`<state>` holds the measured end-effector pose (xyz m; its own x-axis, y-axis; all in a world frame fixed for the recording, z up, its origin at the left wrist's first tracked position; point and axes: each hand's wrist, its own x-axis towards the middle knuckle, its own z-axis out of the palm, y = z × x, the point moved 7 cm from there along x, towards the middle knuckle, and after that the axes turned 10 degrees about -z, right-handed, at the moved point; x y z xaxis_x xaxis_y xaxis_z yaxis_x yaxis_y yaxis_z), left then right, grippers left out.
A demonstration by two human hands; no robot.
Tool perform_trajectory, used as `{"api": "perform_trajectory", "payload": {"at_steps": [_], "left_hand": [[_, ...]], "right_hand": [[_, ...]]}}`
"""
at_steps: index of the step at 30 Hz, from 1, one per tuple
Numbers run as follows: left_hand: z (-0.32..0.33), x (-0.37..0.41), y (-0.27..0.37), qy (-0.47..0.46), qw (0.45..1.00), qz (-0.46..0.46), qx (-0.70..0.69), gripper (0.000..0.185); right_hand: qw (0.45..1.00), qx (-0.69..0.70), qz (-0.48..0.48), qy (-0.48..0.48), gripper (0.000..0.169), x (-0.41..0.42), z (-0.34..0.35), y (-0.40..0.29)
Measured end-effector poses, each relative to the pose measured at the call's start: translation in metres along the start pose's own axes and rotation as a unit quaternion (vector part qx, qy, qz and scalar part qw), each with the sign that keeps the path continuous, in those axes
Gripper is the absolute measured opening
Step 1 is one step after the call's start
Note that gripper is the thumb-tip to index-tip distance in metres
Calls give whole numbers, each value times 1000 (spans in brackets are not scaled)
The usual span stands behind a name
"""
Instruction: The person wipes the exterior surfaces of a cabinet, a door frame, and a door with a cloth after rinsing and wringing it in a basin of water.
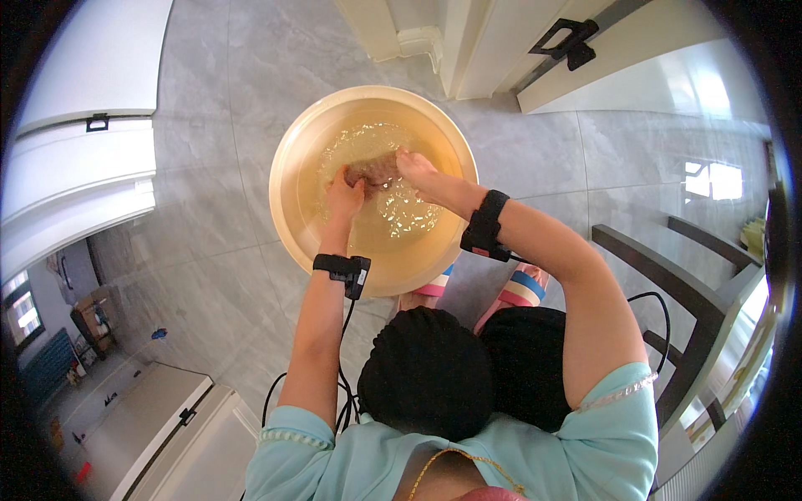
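Observation:
A round cream plastic basin (pixel 293 235) of water stands on the floor before me. In the water lies a wet, brownish-pink cloth (pixel 376 171), bunched and stretched between my two hands. My left hand (pixel 344 195) grips the cloth's left end, thumb and fingers around it. At its right end, my right hand (pixel 418 172) holds on, the fingers partly hidden by the hand itself. Bright glints and ripples cover the water around the cloth. A black strap with a small module sits on my left wrist (pixel 343 270), and another on my right forearm (pixel 489 225).
Grey marble-look tiles (pixel 194 188) surround the basin. My striped slippers (pixel 523 288) are close to its near rim. A dark chair frame (pixel 670 269) stands to the right. White doors with black latches (pixel 567 42) flank the floor. Black cables (pixel 344 376) hang beside my legs.

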<state>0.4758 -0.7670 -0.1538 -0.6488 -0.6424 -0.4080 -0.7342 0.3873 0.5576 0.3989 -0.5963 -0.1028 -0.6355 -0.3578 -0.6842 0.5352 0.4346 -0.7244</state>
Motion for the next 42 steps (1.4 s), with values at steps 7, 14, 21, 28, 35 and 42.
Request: {"api": "perform_trajectory", "payload": {"at_steps": [7,14,21,28,35,42], "left_hand": [[-9,-58,77,-201,943,-77,-253,25],[-28,-122,140,-119,974,107,-157,21],[-40,-137,157,57,968,237,-68,20],[-46,-131,164,127,960,241,61,23],[-48,-124,158,154,959,217,102,26],[-51,-74,97,6,991,119,58,16]], "right_hand": [[983,145,51,-98,42,16,8,24],[936,315,50,-150,36,13,25,-3],[919,342,98,-167,36,-12,36,-24],[909,374,61,-174,22,-9,38,-23],[932,350,55,-78,24,-8,31,-19],[950,302,69,-30,26,-12,13,-15]]}}
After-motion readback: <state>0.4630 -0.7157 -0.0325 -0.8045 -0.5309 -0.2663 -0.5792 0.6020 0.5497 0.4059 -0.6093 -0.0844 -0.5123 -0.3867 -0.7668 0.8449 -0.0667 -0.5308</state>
